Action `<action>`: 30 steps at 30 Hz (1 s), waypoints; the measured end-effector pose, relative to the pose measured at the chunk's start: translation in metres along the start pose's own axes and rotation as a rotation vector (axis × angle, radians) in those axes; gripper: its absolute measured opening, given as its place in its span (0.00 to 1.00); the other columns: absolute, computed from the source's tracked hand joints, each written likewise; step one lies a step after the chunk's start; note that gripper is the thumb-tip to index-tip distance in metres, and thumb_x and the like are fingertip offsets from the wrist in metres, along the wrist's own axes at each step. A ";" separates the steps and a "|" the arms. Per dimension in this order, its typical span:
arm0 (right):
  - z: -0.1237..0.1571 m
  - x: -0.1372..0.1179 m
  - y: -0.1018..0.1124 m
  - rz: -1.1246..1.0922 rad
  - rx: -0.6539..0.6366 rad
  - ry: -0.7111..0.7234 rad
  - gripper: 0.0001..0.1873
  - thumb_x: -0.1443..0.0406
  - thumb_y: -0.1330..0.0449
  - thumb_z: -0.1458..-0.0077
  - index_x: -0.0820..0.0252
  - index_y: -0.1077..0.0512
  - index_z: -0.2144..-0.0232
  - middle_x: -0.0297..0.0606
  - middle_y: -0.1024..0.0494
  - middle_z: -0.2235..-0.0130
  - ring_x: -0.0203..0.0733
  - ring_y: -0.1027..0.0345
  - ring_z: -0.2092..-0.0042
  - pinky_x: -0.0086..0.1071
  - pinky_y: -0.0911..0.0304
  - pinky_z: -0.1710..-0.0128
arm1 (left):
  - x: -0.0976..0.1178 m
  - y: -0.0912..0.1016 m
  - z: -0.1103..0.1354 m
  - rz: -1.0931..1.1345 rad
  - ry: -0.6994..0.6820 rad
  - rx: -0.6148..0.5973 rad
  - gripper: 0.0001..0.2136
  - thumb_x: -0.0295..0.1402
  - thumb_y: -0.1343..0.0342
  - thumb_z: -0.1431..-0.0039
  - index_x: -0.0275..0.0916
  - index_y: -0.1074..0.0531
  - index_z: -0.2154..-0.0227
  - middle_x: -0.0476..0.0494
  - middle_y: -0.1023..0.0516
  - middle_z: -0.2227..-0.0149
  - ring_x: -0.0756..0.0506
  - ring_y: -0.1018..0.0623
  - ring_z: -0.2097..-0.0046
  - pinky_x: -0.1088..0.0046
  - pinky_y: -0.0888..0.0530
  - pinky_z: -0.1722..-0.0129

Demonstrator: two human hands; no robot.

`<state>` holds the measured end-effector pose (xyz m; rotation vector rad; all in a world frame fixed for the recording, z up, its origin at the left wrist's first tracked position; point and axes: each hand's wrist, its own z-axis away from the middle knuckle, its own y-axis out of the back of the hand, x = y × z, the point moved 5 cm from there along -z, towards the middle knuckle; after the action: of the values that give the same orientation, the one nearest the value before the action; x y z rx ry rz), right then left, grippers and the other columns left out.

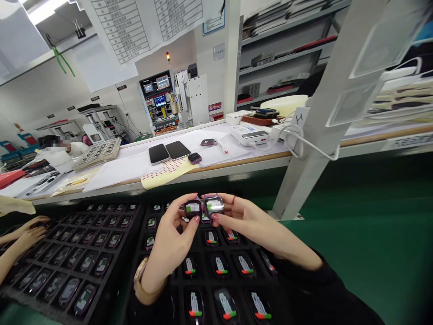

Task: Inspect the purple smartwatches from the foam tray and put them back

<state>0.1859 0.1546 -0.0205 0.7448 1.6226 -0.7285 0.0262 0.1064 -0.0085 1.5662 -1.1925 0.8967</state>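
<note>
Two smartwatch bodies held side by side, touching, just above a black tray (203, 289) w/ rows of similar watches: left watch (193, 209) pinched in left hand (172, 239) btwn thumb & fingers, right watch (214, 206) gripped by fingertips of right hand (243, 219). Both screens lit, facing up. Second tray (67, 257) to the left, another person's hands (30, 228) at its far-left edge. Beyond, on the tabletop (237, 158): two phones (168, 152), two loose watches, papers.
</note>
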 end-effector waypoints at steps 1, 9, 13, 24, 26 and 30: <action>0.000 -0.001 0.000 -0.003 -0.005 0.006 0.27 0.57 0.34 0.45 0.63 0.33 0.48 0.40 0.25 0.58 0.42 0.31 0.60 0.29 0.37 0.67 | 0.000 -0.001 0.000 -0.009 0.007 -0.012 0.19 0.30 0.42 0.39 0.49 0.31 0.46 0.47 0.26 0.45 0.47 0.24 0.53 0.75 0.26 0.60; 0.001 -0.005 0.000 0.056 0.014 -0.002 0.28 0.53 0.39 0.43 0.67 0.33 0.48 0.36 0.27 0.70 0.39 0.37 0.71 0.30 0.40 0.72 | 0.004 -0.003 0.000 -0.005 0.007 -0.011 0.16 0.32 0.43 0.38 0.47 0.30 0.47 0.46 0.24 0.47 0.46 0.23 0.53 0.73 0.26 0.58; 0.000 -0.002 0.001 0.074 0.021 -0.032 0.30 0.49 0.40 0.41 0.66 0.33 0.47 0.36 0.26 0.70 0.37 0.40 0.73 0.29 0.45 0.75 | 0.002 -0.001 -0.001 0.007 0.012 0.019 0.13 0.35 0.43 0.37 0.45 0.29 0.50 0.45 0.23 0.49 0.45 0.23 0.54 0.72 0.26 0.58; 0.002 0.003 -0.001 0.022 -0.003 -0.023 0.33 0.53 0.36 0.41 0.61 0.38 0.40 0.38 0.25 0.63 0.40 0.32 0.69 0.31 0.34 0.73 | 0.000 0.005 0.002 -0.020 0.042 0.011 0.20 0.35 0.41 0.40 0.45 0.32 0.45 0.43 0.23 0.52 0.45 0.24 0.54 0.74 0.27 0.63; 0.005 -0.003 -0.001 -0.018 0.028 0.004 0.38 0.53 0.33 0.44 0.60 0.41 0.39 0.41 0.26 0.57 0.42 0.30 0.65 0.31 0.31 0.72 | -0.002 0.011 0.006 0.000 0.064 -0.001 0.25 0.36 0.40 0.40 0.45 0.35 0.41 0.42 0.23 0.51 0.44 0.24 0.54 0.73 0.27 0.61; 0.012 -0.006 -0.001 -0.044 0.068 -0.017 0.38 0.54 0.29 0.49 0.63 0.39 0.43 0.45 0.27 0.52 0.43 0.29 0.62 0.31 0.27 0.68 | -0.017 0.034 0.020 -0.041 0.162 -0.041 0.32 0.35 0.41 0.42 0.42 0.42 0.35 0.41 0.22 0.55 0.46 0.24 0.59 0.71 0.27 0.61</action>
<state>0.1929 0.1437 -0.0164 0.7519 1.6095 -0.8234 -0.0105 0.0892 -0.0219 1.4518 -1.0545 0.9479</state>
